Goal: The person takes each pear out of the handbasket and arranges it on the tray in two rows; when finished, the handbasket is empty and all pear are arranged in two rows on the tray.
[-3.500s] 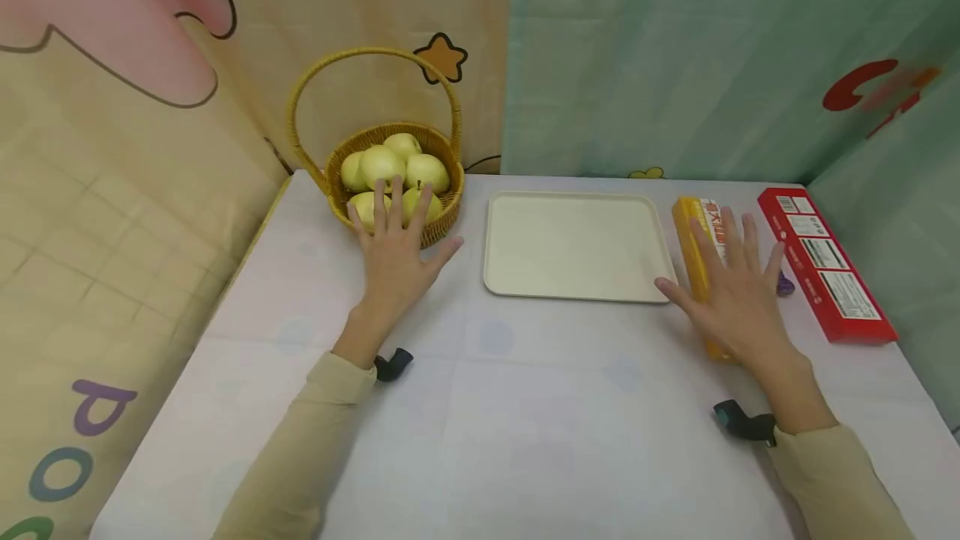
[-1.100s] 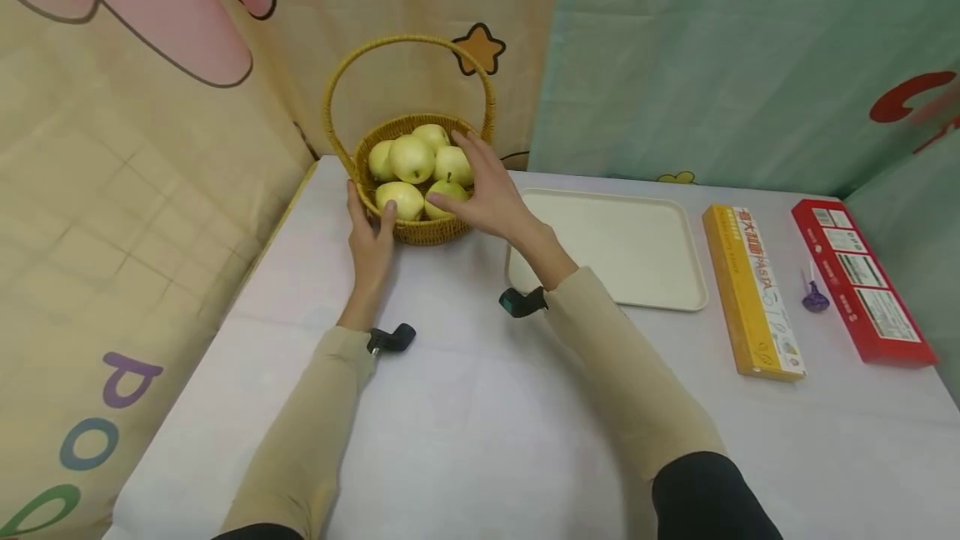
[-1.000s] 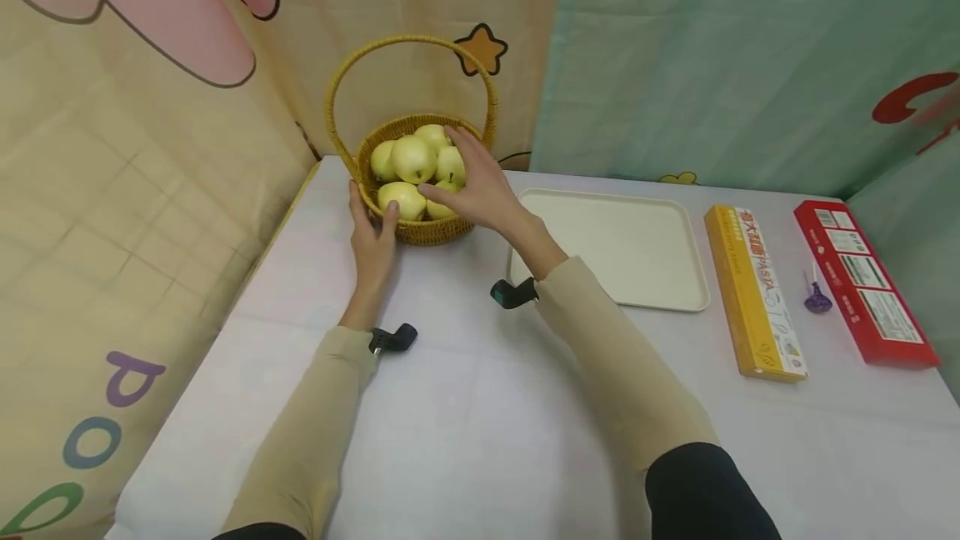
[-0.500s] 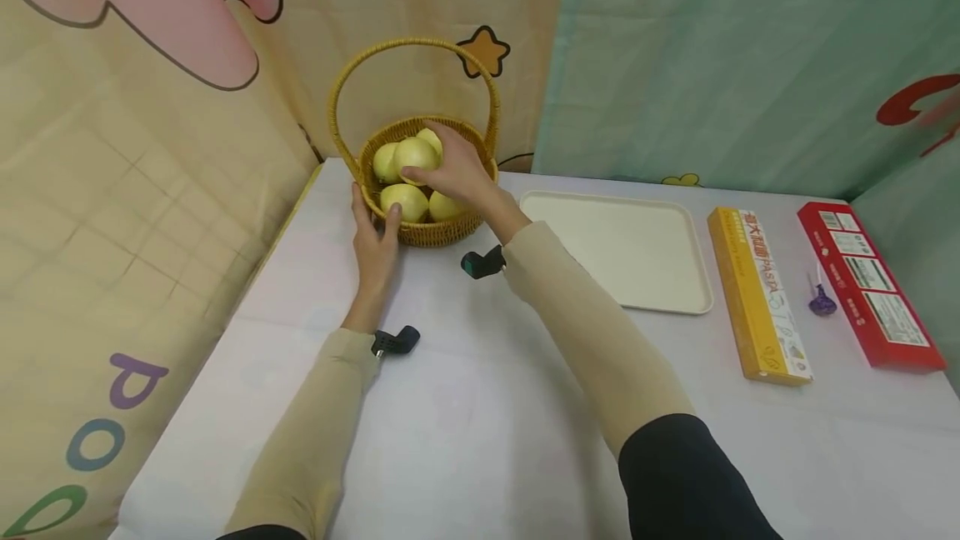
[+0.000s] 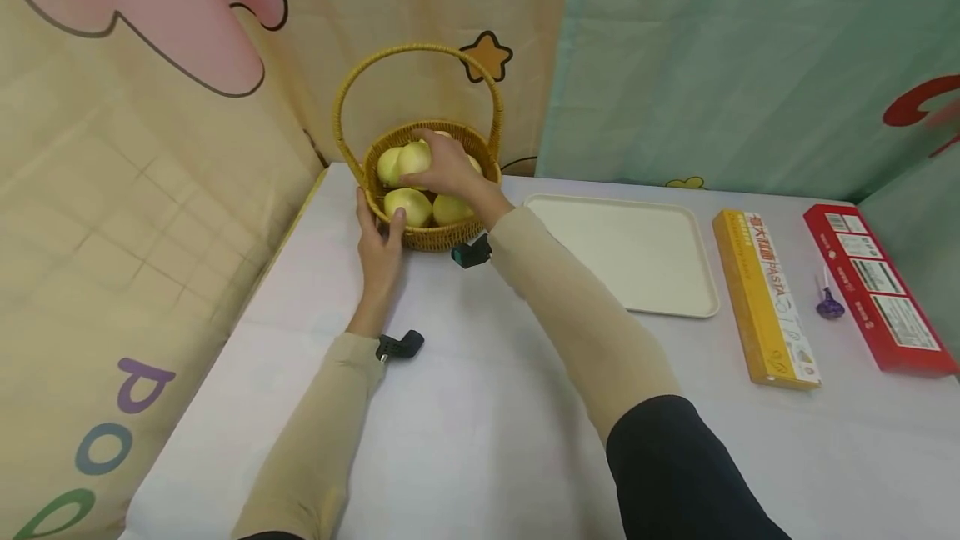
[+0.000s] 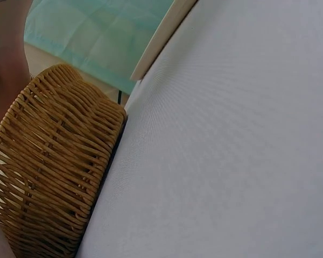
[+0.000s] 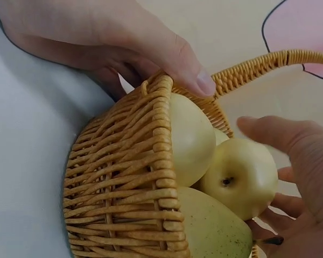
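Note:
A wicker basket (image 5: 442, 239) with a tall handle stands at the back left, holding several yellow-green pears. My left hand (image 5: 379, 259) grips its near left side, thumb over the rim and fingers along the outside wall (image 6: 59, 161). Inside the basket, my right hand (image 5: 450, 168) curls round a pear (image 5: 414, 158) on top of the pile. In the right wrist view, the thumb is close by this pear (image 7: 246, 180) and the other fingers are behind it. A speckled pear (image 7: 212, 228) with a dark stem sits just below, and a paler pear (image 7: 191, 142) lies against the rim.
A cream tray (image 5: 637, 257) lies right of the basket, partly behind my right forearm. Further right are a yellow pasta box (image 5: 761, 298), a purple lollipop (image 5: 829, 305) and a red box (image 5: 877, 286). Curtains (image 5: 712, 65) hang behind the table.
Both hands have gone from hovering spread to the basket: the left took hold of its side, the right came across from the pasta box, then moved further left and closed round the top pear.

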Demonstrator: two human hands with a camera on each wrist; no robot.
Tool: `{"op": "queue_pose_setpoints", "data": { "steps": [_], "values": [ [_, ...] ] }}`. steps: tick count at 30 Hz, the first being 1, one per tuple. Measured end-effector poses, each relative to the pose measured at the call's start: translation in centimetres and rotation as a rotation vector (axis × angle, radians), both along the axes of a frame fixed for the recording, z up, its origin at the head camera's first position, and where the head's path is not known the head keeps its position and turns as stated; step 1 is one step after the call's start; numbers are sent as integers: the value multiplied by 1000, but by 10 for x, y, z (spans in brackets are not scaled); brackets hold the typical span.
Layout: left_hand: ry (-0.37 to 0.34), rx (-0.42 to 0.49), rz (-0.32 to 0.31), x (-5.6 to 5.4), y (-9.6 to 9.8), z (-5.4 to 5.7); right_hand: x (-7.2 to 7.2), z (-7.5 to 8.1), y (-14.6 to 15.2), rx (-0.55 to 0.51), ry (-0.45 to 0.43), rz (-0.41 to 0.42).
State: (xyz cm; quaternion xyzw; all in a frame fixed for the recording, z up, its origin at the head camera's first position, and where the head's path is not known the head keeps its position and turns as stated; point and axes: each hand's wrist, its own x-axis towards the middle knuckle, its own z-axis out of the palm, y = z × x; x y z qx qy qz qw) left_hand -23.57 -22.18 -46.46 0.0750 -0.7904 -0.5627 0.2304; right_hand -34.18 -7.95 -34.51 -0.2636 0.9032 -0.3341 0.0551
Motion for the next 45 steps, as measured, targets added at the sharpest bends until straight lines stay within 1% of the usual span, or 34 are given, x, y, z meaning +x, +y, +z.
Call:
{"op": "queue_pose_setpoints", "data": {
  "steps": [5, 11, 17, 22, 26, 29, 35, 37, 41, 45],
  "values": [
    [4, -3, -4, 1, 0, 0, -3, -1, -4, 72, 10, -8],
    [15, -2, -12, -1, 4, -3, -5, 3, 0, 162, 30, -20],
    [19, -14, -21, -2, 6, -5, -8, 4, 5, 191, -18, -35],
    [19, -10, -20, -1, 7, -5, -10, 2, 6, 185, -9, -24],
    [25, -9, -19, -1, 7, -5, -8, 0, 6, 161, 4, -24],
    [28, -11, -20, -1, 6, -4, -5, 1, 8, 122, 28, -27],
    [17, -4, -28, 0, 8, -2, 4, 9, 19, 58, 73, -34],
    [9, -2, -24, 1, 7, -2, 8, 13, 24, 38, 101, -31],
    [8, 3, -22, 1, 6, -2, 14, 17, 33, -45, 143, -30],
    [13, 3, -24, 0, 5, -2, 21, 18, 45, -127, 155, -33]
  ]
}}
